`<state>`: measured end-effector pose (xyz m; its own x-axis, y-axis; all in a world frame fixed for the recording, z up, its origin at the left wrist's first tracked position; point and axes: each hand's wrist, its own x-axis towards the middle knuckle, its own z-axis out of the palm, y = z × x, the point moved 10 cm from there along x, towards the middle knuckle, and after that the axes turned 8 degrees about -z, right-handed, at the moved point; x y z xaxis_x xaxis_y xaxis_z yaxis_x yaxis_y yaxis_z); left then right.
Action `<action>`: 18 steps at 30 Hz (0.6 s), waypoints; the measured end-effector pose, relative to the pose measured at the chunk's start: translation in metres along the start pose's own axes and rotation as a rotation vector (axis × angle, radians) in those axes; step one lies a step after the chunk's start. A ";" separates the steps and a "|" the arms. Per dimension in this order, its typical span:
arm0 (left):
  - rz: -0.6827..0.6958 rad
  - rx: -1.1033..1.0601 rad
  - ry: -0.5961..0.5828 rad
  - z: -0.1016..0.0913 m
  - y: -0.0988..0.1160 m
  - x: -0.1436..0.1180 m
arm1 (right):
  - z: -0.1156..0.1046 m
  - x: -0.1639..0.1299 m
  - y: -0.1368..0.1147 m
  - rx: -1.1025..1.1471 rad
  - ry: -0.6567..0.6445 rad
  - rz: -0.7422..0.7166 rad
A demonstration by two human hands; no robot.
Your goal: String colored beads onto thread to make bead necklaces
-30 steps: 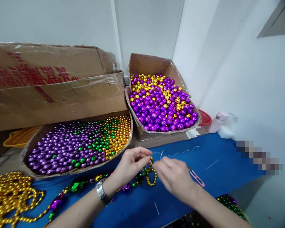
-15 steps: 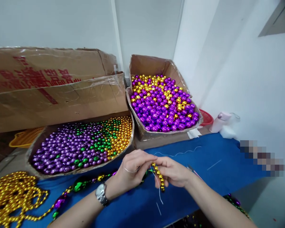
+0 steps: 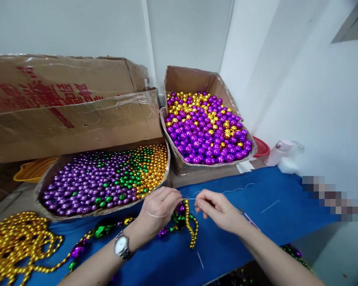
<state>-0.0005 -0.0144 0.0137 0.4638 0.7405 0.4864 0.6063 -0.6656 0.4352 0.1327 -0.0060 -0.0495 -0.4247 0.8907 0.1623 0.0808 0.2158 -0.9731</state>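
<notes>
A white thread [image 3: 191, 198] is stretched between my two hands above the blue cloth. My left hand [image 3: 161, 204], with a watch [image 3: 123, 244] on its wrist, pinches the thread's left end, and a loop of it crosses the back of the hand. My right hand [image 3: 214, 208] pinches the thread on the right, its fingers curled. A short string of gold beads [image 3: 191, 226] hangs beside my left fingertips, doubled over. Behind it on the cloth lies a garland of green, purple and gold beads [image 3: 103, 229], partly hidden by my left hand.
A carton of small purple, green and gold beads [image 3: 164, 182] stands at left, another of larger purple and gold beads [image 3: 250, 155] behind. Gold bead strands [image 3: 18, 242] are heaped at left. Scissors [image 3: 250, 220] and loose threads [image 3: 270, 206] lie on the blue cloth [image 3: 286, 190].
My hands have moved apart, drawing the thread taut between them. My right hand has let go of the gold beads, which now hang down beside my left hand.
</notes>
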 end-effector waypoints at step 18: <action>-0.685 -1.605 0.022 0.027 -0.042 -0.014 | -0.001 -0.003 0.025 0.687 0.294 0.023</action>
<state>-0.0153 0.0062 -0.0317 0.4032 0.9109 -0.0871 -0.5211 0.3068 0.7965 0.1368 -0.0034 -0.0742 -0.1632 0.9830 0.0841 -0.5358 -0.0167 -0.8442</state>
